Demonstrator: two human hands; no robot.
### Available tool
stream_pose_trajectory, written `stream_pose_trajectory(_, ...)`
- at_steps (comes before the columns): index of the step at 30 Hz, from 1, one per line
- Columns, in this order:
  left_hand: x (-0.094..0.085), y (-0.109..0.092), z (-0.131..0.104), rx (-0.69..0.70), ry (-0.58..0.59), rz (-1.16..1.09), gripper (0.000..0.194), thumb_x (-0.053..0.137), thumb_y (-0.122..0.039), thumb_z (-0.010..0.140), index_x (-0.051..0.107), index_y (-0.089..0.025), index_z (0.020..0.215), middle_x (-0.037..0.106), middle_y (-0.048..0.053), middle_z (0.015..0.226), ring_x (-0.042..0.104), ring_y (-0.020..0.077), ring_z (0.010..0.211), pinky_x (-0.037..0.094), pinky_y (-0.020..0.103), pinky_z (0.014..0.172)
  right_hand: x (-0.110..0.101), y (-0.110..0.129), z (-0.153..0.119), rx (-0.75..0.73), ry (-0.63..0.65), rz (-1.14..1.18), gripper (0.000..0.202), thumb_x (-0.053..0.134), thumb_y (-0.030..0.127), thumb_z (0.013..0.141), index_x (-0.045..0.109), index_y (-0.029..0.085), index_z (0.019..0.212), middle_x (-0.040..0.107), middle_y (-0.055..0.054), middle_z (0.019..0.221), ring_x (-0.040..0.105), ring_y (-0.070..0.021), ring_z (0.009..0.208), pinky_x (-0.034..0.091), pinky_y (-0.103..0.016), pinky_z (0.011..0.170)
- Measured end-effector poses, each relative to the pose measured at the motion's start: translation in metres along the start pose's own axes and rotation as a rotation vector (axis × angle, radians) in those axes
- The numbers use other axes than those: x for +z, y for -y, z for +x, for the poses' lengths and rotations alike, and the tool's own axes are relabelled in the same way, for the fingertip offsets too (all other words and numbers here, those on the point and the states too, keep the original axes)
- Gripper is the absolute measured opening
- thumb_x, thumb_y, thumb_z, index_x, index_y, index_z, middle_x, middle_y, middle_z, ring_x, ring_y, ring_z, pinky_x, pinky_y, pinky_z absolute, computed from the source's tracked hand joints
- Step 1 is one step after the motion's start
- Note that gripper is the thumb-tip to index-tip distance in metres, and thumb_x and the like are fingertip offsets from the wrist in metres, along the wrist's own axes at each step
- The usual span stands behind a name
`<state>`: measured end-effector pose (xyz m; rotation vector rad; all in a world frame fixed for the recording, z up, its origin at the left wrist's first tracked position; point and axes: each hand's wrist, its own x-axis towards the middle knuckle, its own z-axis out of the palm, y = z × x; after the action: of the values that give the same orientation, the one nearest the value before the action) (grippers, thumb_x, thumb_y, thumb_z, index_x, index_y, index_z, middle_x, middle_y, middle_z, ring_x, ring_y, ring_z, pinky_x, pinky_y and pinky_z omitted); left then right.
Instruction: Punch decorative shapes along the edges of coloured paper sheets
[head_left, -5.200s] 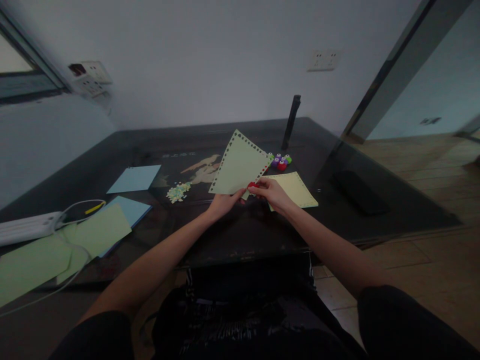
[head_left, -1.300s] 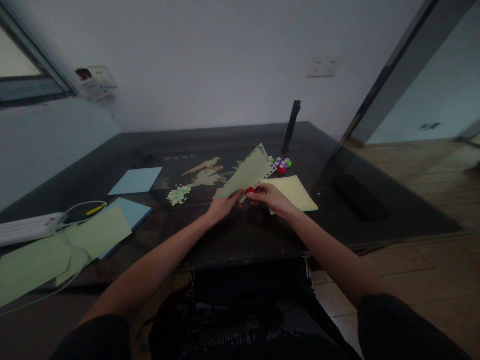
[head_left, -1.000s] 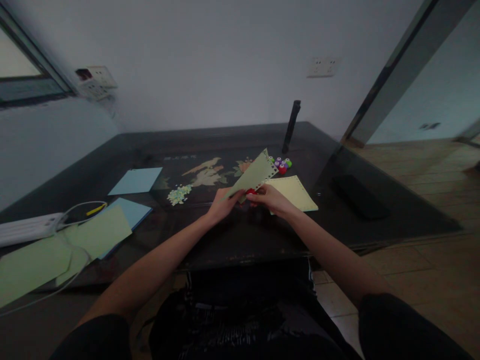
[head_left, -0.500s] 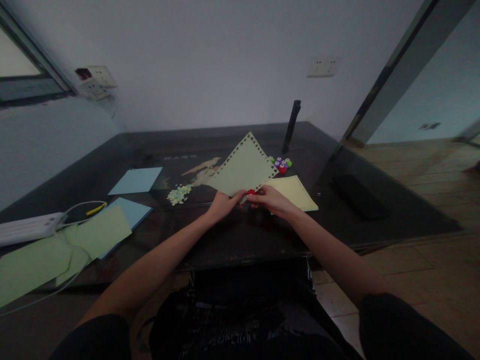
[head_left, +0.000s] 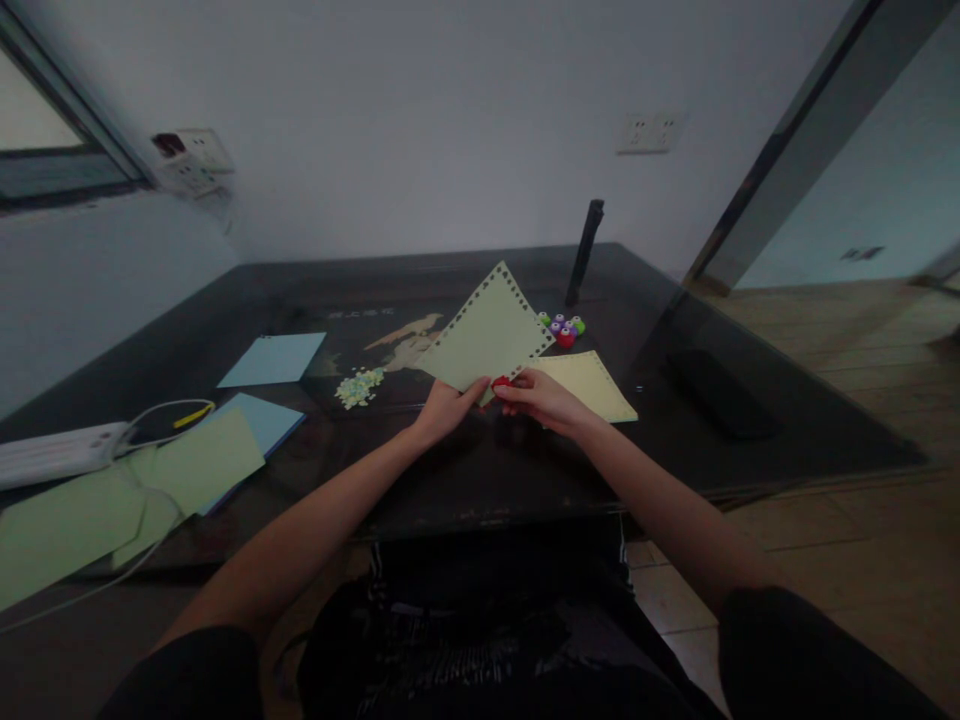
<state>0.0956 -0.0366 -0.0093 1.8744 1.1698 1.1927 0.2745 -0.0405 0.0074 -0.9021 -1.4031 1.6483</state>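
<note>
A pale green sheet [head_left: 487, 335] with small holes punched along its edges is held up in front of me, one corner pointing away. My left hand [head_left: 448, 408] grips its lower corner between thumb and fingers. My right hand [head_left: 541, 398] is closed on a small red punch [head_left: 501, 385] at the sheet's lower right edge. Under and beside my right hand lies a pale yellow sheet [head_left: 592, 385] with a punched border. Several small punches [head_left: 564, 330] in purple, green and red stand behind it.
Paper bits [head_left: 360, 388] are heaped left of my hands. Blue paper [head_left: 274, 360], green sheets [head_left: 202, 460] and a white power strip [head_left: 60, 455] with a cable lie left. A black upright object [head_left: 583, 252] stands behind; a dark flat object [head_left: 720, 393] lies right.
The red punch and the fingers of my right hand have shifted very slightly at the sheet's edge. Both hands keep their hold.
</note>
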Motion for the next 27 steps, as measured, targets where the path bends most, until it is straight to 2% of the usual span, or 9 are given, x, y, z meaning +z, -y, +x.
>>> stream_pose_trajectory(4, 0.000, 0.001, -0.001, -0.021, 0.005, -0.038, 0.025, 0.054, -0.036, 0.083, 0.065, -0.014, 0.084, 0.070, 0.003, 0.068, 0.060, 0.0138, 0.049, 0.054, 0.027, 0.060, 0.001, 0.001, 0.000, -0.075, -0.056, -0.040, 0.024, 0.075, 0.033, 0.069, 0.061, 0.019, 0.082, 0.062, -0.001, 0.073, 0.052, -0.0103, 0.056, 0.043, -0.027, 0.054)
stream_pose_trajectory(9, 0.000, 0.001, 0.000, 0.010, -0.062, 0.014, 0.023, 0.056, -0.034, 0.082, 0.066, -0.013, 0.081, 0.071, 0.006, 0.073, 0.064, 0.0161, 0.060, 0.054, 0.027, 0.066, 0.003, 0.002, 0.000, -0.097, -0.093, -0.040, 0.025, 0.075, 0.034, 0.068, 0.062, 0.020, 0.084, 0.063, -0.001, 0.075, 0.054, -0.0116, 0.058, 0.044, -0.029, 0.057)
stream_pose_trajectory(16, -0.006, -0.009, 0.000, 0.034, 0.091, 0.099, 0.032, 0.051, -0.036, 0.085, 0.064, -0.013, 0.067, 0.067, 0.004, 0.056, 0.064, 0.0166, 0.053, 0.051, 0.025, 0.058, 0.001, 0.002, 0.000, -0.155, -0.148, 0.021, 0.025, 0.076, 0.032, 0.067, 0.062, 0.019, 0.082, 0.063, -0.001, 0.079, 0.056, -0.0109, 0.061, 0.044, -0.027, 0.058)
stream_pose_trajectory(27, -0.004, -0.005, 0.001, 0.001, 0.070, 0.007, 0.031, 0.050, -0.037, 0.085, 0.064, -0.013, 0.074, 0.067, 0.003, 0.056, 0.063, 0.0145, 0.050, 0.051, 0.023, 0.056, 0.000, 0.002, 0.002, -0.115, -0.140, 0.096, 0.024, 0.079, 0.030, 0.063, 0.065, 0.017, 0.078, 0.064, -0.001, 0.077, 0.058, -0.0112, 0.063, 0.044, -0.027, 0.061)
